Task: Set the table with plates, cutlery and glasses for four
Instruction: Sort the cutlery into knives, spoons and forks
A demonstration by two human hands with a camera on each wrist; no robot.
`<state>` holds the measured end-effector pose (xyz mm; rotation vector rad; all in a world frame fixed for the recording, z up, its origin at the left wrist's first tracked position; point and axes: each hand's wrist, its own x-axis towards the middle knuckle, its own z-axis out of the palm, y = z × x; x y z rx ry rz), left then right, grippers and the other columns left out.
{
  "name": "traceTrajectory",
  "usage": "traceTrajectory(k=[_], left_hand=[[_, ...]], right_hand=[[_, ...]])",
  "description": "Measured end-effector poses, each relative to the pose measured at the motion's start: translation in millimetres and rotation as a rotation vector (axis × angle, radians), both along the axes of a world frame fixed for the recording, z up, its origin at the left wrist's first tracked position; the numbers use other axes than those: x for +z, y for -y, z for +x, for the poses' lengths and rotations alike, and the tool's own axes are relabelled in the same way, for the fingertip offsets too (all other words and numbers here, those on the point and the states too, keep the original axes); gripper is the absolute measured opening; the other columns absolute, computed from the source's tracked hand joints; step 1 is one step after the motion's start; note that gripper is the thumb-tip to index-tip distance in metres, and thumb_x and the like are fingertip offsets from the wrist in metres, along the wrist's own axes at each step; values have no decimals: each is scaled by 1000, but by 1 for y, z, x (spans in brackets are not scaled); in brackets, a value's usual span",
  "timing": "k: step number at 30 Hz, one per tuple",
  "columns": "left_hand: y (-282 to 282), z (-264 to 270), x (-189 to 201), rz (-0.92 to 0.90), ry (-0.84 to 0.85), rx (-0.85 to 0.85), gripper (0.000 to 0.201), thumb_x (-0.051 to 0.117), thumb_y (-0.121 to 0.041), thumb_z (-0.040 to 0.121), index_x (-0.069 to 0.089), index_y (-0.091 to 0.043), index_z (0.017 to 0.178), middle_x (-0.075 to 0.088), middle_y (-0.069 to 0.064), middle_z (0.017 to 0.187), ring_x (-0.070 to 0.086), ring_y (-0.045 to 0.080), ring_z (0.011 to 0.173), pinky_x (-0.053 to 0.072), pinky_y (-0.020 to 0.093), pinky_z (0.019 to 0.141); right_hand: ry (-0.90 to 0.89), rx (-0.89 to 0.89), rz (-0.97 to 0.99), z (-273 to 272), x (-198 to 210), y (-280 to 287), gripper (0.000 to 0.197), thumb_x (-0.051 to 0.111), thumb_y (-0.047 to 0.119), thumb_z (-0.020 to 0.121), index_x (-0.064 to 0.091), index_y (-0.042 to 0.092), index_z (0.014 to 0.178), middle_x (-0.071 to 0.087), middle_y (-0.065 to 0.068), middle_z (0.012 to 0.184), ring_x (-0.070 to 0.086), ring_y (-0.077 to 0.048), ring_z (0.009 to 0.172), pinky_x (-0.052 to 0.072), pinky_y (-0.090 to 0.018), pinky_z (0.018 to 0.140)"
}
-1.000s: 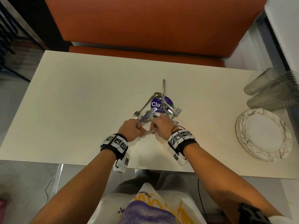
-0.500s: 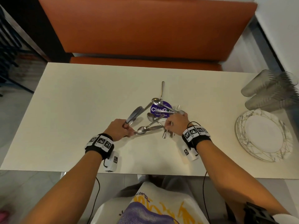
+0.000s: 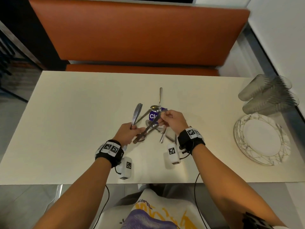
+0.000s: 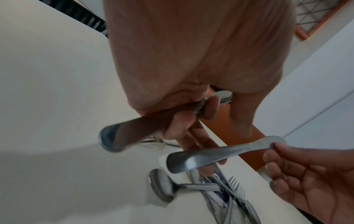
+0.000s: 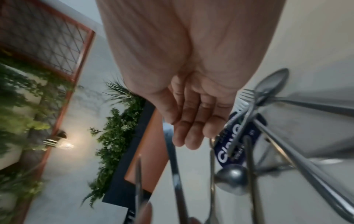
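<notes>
My left hand (image 3: 127,132) grips a small bundle of knives (image 3: 137,114) by the handles, blades pointing up and away. In the left wrist view the bundle's handles (image 4: 132,134) stick out below the curled fingers. My right hand (image 3: 171,119) pinches another knife (image 3: 148,129) at its thin part. That knife's handle (image 4: 206,154) reaches toward the left hand, just above the table. Below both hands lies the cutlery pile (image 3: 162,136) of spoons and forks, partly hidden. A spoon (image 5: 231,177) and a fork (image 5: 246,98) show in the right wrist view.
The pile lies on a purple round sticker (image 3: 152,116) at the middle of the cream table (image 3: 74,129). A stack of marbled plates (image 3: 262,141) sits at the right edge, with stacked glasses (image 3: 267,96) lying on their sides behind it. An orange bench (image 3: 140,38) runs along the far side.
My left hand has raised its knives with blades up. My right hand has lifted one more knife out of the pile and brought its handle toward the left hand.
</notes>
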<state>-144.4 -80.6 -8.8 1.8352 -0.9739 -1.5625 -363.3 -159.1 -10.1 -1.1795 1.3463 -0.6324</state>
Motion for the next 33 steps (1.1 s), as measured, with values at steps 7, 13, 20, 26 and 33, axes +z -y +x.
traceTrajectory(k=[7, 13, 20, 26, 33], left_hand=[[20, -3, 9, 71, -130, 280, 42, 28, -43, 106, 43, -20, 74, 80, 12, 95, 64, 22, 57, 27, 26, 43], [36, -21, 20, 70, -239, 225, 38, 30, -33, 107, 47, -14, 80, 70, 16, 74, 67, 34, 66, 52, 38, 60], [46, -42, 29, 87, -329, 94, 39, 32, -28, 107, 54, -12, 79, 64, 15, 67, 65, 34, 59, 52, 36, 59], [53, -44, 22, 110, -471, 178, 38, 38, -36, 105, 56, -13, 80, 56, 11, 63, 45, 22, 47, 34, 28, 47], [67, -37, 17, 158, -480, 144, 33, 42, -34, 99, 59, -17, 77, 37, 1, 61, 27, 16, 48, 20, 26, 46]], right_hand=[[-109, -27, -265, 12, 29, 22, 9, 61, 14, 96, 65, 7, 93, 76, -8, 80, 74, -24, 69, 62, -41, 69], [-72, -17, -202, 36, 48, 26, 7, 62, 10, 97, 64, 4, 93, 75, -13, 74, 74, -32, 67, 64, -43, 70], [-170, -58, -180, 50, 41, 33, 9, 67, 13, 92, 69, 8, 85, 73, -6, 63, 73, -23, 57, 64, -44, 68], [-241, -90, -235, 46, 36, 41, 11, 70, 16, 90, 68, 10, 81, 74, 0, 65, 72, -12, 57, 64, -41, 72], [-271, -90, -303, 42, 21, 55, 12, 74, 29, 88, 67, 20, 89, 75, 2, 71, 73, -16, 64, 63, -43, 72]])
